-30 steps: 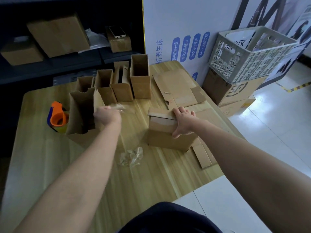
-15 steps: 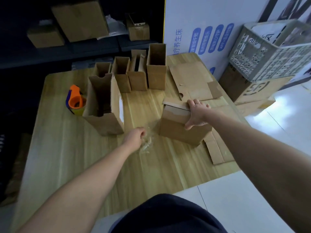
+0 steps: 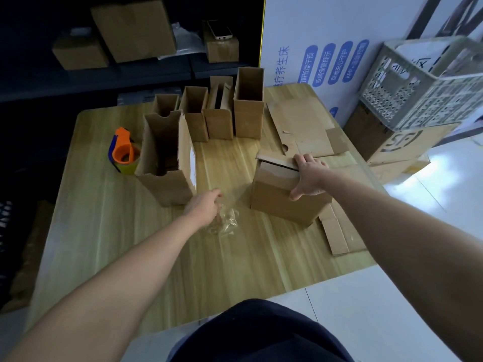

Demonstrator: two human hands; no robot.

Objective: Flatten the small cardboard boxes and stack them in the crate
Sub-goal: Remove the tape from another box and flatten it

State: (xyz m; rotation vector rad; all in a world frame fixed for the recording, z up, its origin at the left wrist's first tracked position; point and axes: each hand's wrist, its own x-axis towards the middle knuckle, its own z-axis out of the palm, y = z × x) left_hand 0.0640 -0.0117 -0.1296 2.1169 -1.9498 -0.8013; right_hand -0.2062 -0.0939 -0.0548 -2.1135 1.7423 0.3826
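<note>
Both arms outstretched, right hand (image 3: 308,176) gripping the cardboard box (image 3: 277,202), left hand (image 3: 205,209) pinching crumpled plastic (image 3: 228,222).

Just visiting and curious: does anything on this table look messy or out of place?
Yes: crumpled clear tape lies on the table at the left hand, litter beside the cardboard box the right hand grips.

Single head cam, wide-angle, sitting above the near edge of the counter (image 3: 104,231) and pitched forward and down. It's close: both forearms run in from the bottom corners to the left hand (image 3: 205,207) and right hand (image 3: 309,176) mid-frame. The frame covers the whole counter top, dark shelf (image 3: 146,74) behind, crate (image 3: 418,82) and floor (image 3: 392,309) on the right.
</note>
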